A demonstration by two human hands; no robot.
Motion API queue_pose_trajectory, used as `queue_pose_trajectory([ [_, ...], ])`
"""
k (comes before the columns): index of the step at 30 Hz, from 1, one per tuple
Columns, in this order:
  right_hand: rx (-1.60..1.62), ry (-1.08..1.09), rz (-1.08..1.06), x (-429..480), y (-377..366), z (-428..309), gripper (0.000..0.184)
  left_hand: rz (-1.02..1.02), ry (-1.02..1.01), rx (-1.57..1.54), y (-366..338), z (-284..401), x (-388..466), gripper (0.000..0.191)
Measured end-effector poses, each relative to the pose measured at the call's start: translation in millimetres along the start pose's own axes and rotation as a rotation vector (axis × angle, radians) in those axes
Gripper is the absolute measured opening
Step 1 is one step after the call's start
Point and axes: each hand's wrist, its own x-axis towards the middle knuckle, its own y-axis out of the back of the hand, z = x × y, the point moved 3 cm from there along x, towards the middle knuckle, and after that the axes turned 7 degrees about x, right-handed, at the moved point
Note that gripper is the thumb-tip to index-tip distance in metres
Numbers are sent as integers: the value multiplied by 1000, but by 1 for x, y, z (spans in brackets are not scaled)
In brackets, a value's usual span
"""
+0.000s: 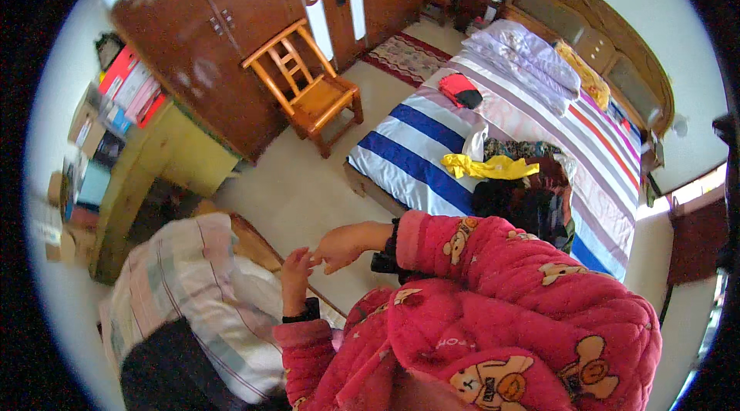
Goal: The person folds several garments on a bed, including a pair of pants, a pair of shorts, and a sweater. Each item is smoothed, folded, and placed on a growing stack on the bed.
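Note:
My left hand [296,275] is raised in front of me, fingers bent, with a black band on its wrist. The fingers of my right hand [345,245] meet its fingertips, and no object shows between them. Both arms wear a padded red sleeve with bear prints. Beneath and left of the hands lies a striped, pale cloth [179,278], with a dark cloth [167,365] over its lower part. On the striped bed lie a yellow garment [491,168], a heap of dark clothes [520,203] and a red and black item [459,91].
A wooden chair [318,100] stands before the brown wardrobe [191,24]. Boxes [124,84] are stacked on a yellowish desk [188,145] at the left. Folded lilac bedding [523,58] lies near the wooden headboard [578,12]. A patterned rug [404,57] lies beyond the bed.

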Motion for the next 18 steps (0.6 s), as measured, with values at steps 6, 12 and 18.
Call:
queue_pose_trajectory([
  [6, 15, -59, 110, 29, 64, 78, 38, -170, 51, 18, 4, 20, 106, 30],
  [12, 25, 5, 312, 87, 178, 145, 36, -246, 110, 130, 36, 54, 223, 31],
  [18, 104, 18, 471, 123, 281, 186, 34, -317, -76, 337, 81, 98, 315, 28],
])
